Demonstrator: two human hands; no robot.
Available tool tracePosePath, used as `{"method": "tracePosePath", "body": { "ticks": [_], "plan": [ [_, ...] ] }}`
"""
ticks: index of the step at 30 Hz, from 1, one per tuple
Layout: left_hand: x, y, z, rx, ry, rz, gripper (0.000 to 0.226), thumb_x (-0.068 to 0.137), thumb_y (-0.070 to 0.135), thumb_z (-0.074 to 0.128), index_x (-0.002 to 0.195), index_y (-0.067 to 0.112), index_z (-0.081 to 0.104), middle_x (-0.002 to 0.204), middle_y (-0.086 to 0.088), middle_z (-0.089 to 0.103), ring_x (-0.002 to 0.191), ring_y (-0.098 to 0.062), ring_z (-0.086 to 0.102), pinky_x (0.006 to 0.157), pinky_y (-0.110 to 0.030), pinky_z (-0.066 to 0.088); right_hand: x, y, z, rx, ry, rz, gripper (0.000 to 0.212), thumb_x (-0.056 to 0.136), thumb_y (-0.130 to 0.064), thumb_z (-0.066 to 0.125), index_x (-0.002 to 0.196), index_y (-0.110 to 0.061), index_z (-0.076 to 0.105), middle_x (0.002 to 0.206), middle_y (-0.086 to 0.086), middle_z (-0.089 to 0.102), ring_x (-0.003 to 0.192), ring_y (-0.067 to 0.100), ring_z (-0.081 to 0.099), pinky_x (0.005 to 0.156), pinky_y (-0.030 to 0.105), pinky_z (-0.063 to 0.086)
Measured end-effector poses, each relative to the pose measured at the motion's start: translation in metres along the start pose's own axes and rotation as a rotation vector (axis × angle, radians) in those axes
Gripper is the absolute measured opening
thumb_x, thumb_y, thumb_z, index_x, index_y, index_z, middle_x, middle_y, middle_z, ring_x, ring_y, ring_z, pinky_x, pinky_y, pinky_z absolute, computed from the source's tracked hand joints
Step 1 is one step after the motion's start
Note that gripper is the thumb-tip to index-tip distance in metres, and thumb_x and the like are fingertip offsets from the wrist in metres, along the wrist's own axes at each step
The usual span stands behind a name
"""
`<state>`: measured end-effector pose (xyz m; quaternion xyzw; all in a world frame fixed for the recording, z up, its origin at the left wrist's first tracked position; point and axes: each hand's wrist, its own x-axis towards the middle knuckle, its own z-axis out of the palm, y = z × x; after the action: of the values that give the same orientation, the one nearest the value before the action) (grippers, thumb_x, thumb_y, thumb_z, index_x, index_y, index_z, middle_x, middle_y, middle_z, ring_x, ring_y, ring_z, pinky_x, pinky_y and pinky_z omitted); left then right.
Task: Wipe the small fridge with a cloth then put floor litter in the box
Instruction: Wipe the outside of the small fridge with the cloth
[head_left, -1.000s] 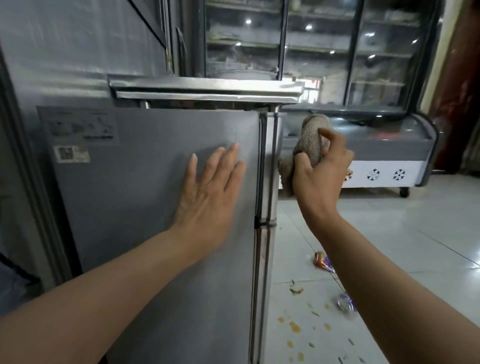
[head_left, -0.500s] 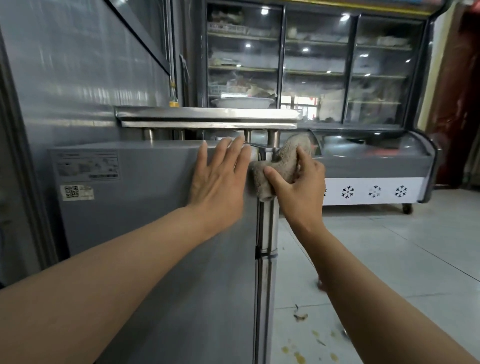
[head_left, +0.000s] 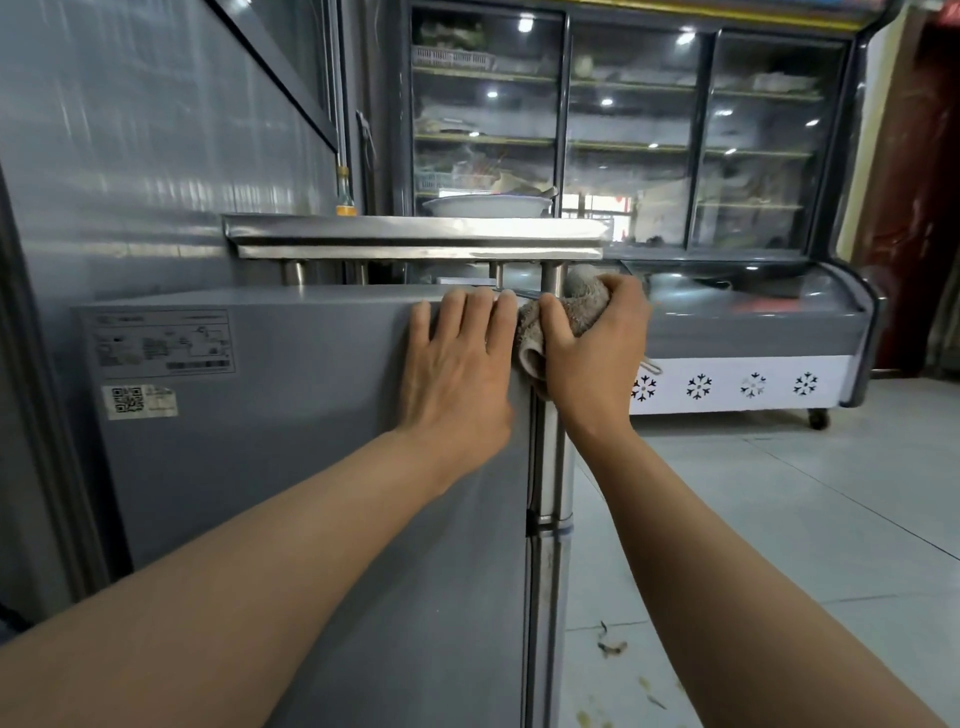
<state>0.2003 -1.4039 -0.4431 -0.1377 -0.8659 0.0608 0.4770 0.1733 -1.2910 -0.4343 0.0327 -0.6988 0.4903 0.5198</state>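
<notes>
The small grey fridge (head_left: 291, 467) fills the lower left, its side panel facing me with a label and a QR sticker. My left hand (head_left: 457, 369) lies flat and open on that side, fingertips at the top edge. My right hand (head_left: 597, 358) grips a crumpled grey-brown cloth (head_left: 558, 317) and presses it against the fridge's top front corner. A few bits of floor litter (head_left: 613, 647) lie on the tiles beside the fridge, between my forearms. No box is in view.
A steel shelf (head_left: 415, 239) on short posts sits just above the fridge top, holding a bowl (head_left: 488, 205). A chest freezer (head_left: 743, 338) with snowflake marks and a glass display cabinet (head_left: 623, 130) stand behind. Stains mark the tiled floor (head_left: 779, 519) at lower right.
My right hand brought the cloth from out in front of the fridge onto its top front corner. My left hand slid up the side panel to the top edge. The view tilted upward.
</notes>
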Motion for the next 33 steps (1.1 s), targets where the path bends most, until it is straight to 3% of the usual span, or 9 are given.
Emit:
{"method": "tracePosePath", "body": {
  "ticks": [5, 10, 16, 19, 26, 28, 33],
  "plan": [
    [-0.004, 0.003, 0.006, -0.016, 0.033, -0.015, 0.080, 0.066, 0.026, 0.066, 0.136, 0.012, 0.030, 0.136, -0.010, 0.037, 0.127, -0.030, 0.031, 0.100, -0.043, 0.019, -0.005, 0.006, 0.006, 0.037, 0.074, -0.013, 0.028, 0.090, -0.026, 0.056, 0.102, -0.002, 0.047, 0.103, 0.015, 0.053, 0.091, 0.027, 0.052, 0.073, 0.026, 0.036],
    [-0.006, 0.002, 0.010, -0.027, 0.039, -0.015, 0.079, 0.067, 0.024, 0.062, 0.138, 0.011, 0.030, 0.141, -0.012, 0.035, 0.133, -0.032, 0.028, 0.104, -0.045, 0.015, -0.008, 0.010, 0.007, 0.032, 0.115, -0.045, 0.017, 0.091, -0.023, 0.054, 0.093, -0.011, 0.042, 0.094, 0.009, 0.047, 0.086, 0.023, 0.047, 0.070, 0.023, 0.032],
    [-0.037, 0.000, 0.024, -0.042, 0.028, 0.030, 0.081, 0.069, 0.018, 0.064, 0.142, 0.009, 0.031, 0.155, -0.014, 0.020, 0.143, -0.030, 0.016, 0.110, -0.057, 0.009, -0.040, 0.036, 0.005, 0.009, 0.126, -0.044, 0.023, 0.090, -0.020, 0.057, 0.094, 0.000, 0.047, 0.091, 0.010, 0.045, 0.086, 0.026, 0.046, 0.069, 0.018, 0.025],
    [-0.063, 0.002, 0.038, -0.008, 0.020, 0.065, 0.081, 0.067, 0.014, 0.063, 0.141, 0.008, 0.033, 0.154, -0.013, 0.023, 0.142, -0.028, 0.021, 0.109, -0.057, 0.014, -0.059, 0.053, 0.003, -0.015, 0.108, -0.039, 0.023, 0.090, -0.019, 0.057, 0.091, 0.000, 0.046, 0.090, 0.014, 0.045, 0.087, 0.030, 0.047, 0.070, 0.023, 0.028],
    [-0.104, 0.009, 0.070, 0.009, 0.042, 0.123, 0.065, 0.076, 0.013, 0.034, 0.140, 0.008, 0.033, 0.152, -0.011, 0.029, 0.140, -0.024, 0.021, 0.107, -0.053, 0.010, -0.103, 0.086, -0.001, -0.019, 0.078, 0.006, 0.021, 0.089, -0.018, 0.058, 0.086, -0.004, 0.043, 0.087, 0.013, 0.043, 0.079, 0.024, 0.043, 0.070, 0.021, 0.027],
    [-0.116, 0.011, 0.078, 0.004, 0.040, 0.144, 0.063, 0.077, 0.012, 0.032, 0.140, 0.008, 0.032, 0.152, -0.011, 0.029, 0.140, -0.024, 0.021, 0.108, -0.053, 0.010, -0.115, 0.097, -0.001, -0.025, 0.066, 0.033, 0.021, 0.090, -0.020, 0.058, 0.086, -0.009, 0.040, 0.088, 0.015, 0.045, 0.078, 0.027, 0.046, 0.069, 0.025, 0.031],
    [-0.149, 0.020, 0.096, 0.005, -0.020, 0.183, 0.065, 0.077, 0.012, 0.027, 0.142, 0.009, 0.027, 0.153, -0.010, 0.027, 0.140, -0.025, 0.019, 0.107, -0.053, 0.009, -0.141, 0.116, -0.002, -0.036, 0.067, 0.019, 0.026, 0.091, -0.026, 0.056, 0.090, -0.003, 0.044, 0.090, 0.017, 0.047, 0.080, 0.032, 0.049, 0.070, 0.041, 0.042]
  ]
}}
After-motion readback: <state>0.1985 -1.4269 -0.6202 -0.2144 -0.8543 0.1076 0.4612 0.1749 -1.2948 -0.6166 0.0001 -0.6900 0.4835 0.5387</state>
